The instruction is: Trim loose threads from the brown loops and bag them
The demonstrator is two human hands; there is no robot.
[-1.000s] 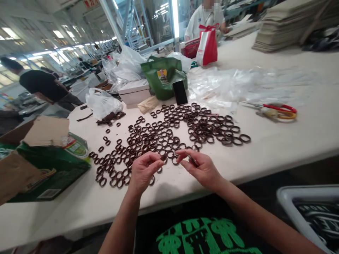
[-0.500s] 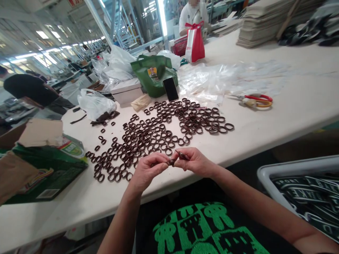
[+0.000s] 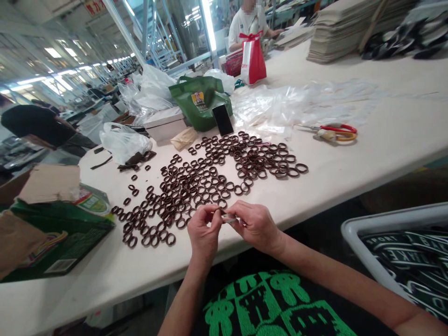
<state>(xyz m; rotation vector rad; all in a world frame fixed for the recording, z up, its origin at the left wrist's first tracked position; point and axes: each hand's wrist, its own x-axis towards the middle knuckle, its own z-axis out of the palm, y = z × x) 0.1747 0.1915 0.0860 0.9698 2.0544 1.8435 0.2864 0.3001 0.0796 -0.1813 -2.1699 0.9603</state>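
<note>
My left hand (image 3: 204,232) and my right hand (image 3: 254,225) meet at the near edge of the white table (image 3: 350,177). Their fingertips pinch one small dark brown ring (image 3: 225,216) between them, held just above the table edge. Right behind my hands lies a wide spread of several dark brown rings (image 3: 210,179), reaching from the left front to the middle of the table.
Red-handled scissors (image 3: 334,132) lie to the right by crumpled clear plastic (image 3: 280,107). A black phone (image 3: 223,120) leans on a green bag (image 3: 199,100). A green carton (image 3: 56,224) sits left, a white bin (image 3: 399,247) lower right. Other people work further off.
My hands have drawn together and back toward the table's near edge. The small ring passed from the left fingers to a pinch shared by both hands.
</note>
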